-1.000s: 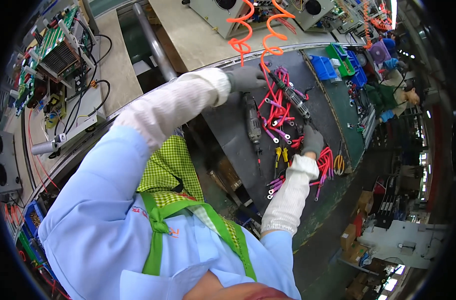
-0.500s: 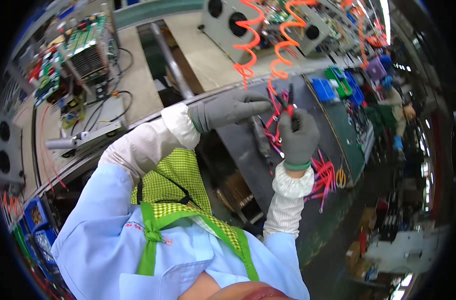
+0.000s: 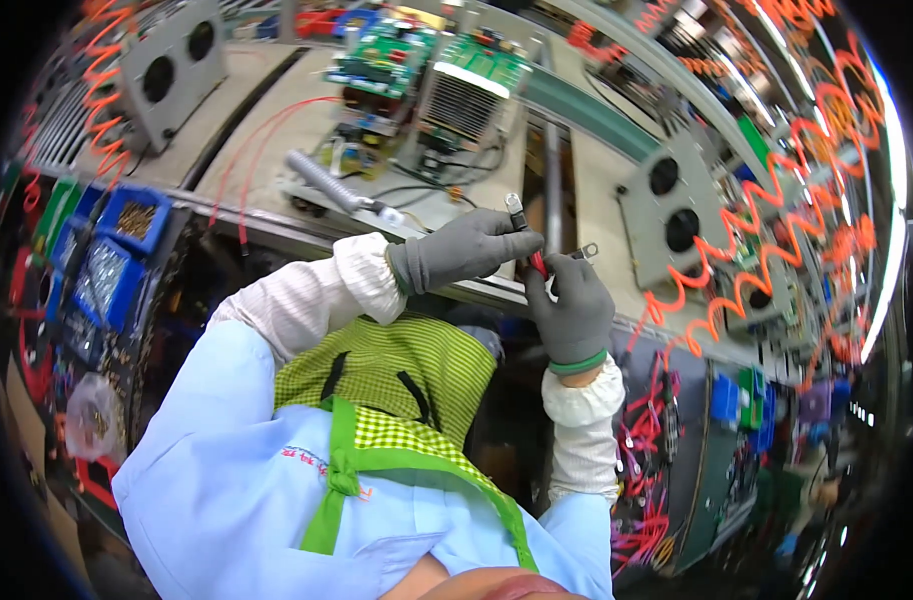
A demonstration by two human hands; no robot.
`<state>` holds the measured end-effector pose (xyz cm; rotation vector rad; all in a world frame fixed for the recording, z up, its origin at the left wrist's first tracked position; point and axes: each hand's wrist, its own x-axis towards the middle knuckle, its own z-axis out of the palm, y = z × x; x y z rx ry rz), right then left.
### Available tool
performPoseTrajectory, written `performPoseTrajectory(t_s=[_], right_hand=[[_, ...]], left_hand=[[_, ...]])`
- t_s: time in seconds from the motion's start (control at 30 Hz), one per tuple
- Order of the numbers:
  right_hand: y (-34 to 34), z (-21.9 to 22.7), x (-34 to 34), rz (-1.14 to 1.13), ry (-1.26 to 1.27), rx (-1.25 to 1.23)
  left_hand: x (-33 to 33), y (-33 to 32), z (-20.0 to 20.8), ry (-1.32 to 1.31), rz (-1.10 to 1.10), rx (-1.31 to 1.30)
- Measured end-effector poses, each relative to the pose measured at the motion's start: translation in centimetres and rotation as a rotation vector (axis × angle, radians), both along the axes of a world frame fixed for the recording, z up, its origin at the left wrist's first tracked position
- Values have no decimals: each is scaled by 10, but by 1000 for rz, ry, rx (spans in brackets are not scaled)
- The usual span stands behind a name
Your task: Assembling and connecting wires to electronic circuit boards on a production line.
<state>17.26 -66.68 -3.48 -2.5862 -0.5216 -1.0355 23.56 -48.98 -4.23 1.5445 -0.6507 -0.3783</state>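
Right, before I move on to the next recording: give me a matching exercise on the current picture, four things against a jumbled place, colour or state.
1. Lugged cable ends
2. Apron
3. Circuit boards
4. Clear plastic bag

A. Far left side of the view
B. Green-and-yellow check
C. In the left hand and right hand
D. Over the bench, beyond the hands

Pairs: 1-C; 2-B; 3-D; 4-A

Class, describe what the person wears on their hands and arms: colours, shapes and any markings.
The left hand and right hand wear grey gloves; the right one ends in a green band. White sleeve covers, ribbed with gathered ends, wrap the forearms. Above them are light-blue shirt sleeves. No markings can be made out on gloves or covers.
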Motion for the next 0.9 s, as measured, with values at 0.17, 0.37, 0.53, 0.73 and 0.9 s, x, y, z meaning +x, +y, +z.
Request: performPoseTrajectory(t_s=[0.17, 0.37, 0.53, 0.73, 0.9], right_hand=[[30, 16, 49, 389, 679, 880], [67, 21, 124, 560, 777, 988], [109, 2, 178, 523, 912, 1007], [142, -31, 216, 553, 1072, 987], [164, -60, 242, 497, 821, 659]], left_hand=[[50, 100, 2, 131, 132, -12], [128, 170, 0, 90, 99, 182], [171, 187, -22, -48, -103, 517], [195, 195, -52, 122, -309, 642], [198, 194, -73, 434, -353, 262]])
